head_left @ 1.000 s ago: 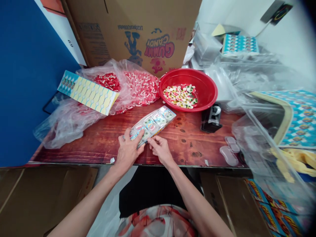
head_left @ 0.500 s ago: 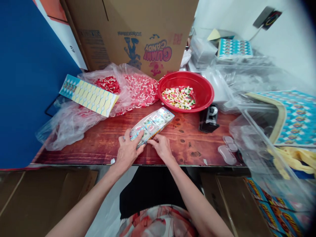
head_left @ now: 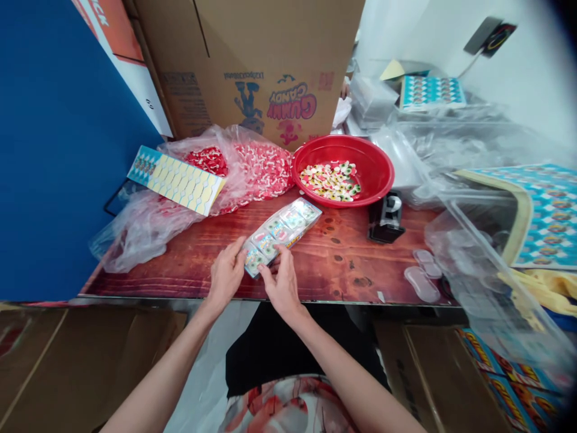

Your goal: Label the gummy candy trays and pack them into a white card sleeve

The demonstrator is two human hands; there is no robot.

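Note:
A long, narrow candy box (head_left: 295, 215) lies at a slant on the wooden table, with small clear packs of gummy eyeballs in a row along it. My left hand (head_left: 226, 270) holds its near left edge, fingers curled against the side. Across from it, my right hand (head_left: 282, 281) grips the near right end, with fingers on top and the thumb at the near edge. Beyond the box stands a red bowl (head_left: 386, 174) of gummy eyeballs (head_left: 331, 180).
A plastic bag (head_left: 265, 168) of red and white gummies lies at the back left under a label sheet (head_left: 180, 180). Right of the bowl are a tape dispenser (head_left: 385, 219), clear plastic packs (head_left: 421, 282) and a clear bin (head_left: 487, 240). A cardboard box (head_left: 279, 48) stands behind.
My right hand has moved from the box's lower side up onto its near end. My left hand has slid off the top to the left edge. The view has shifted slightly.

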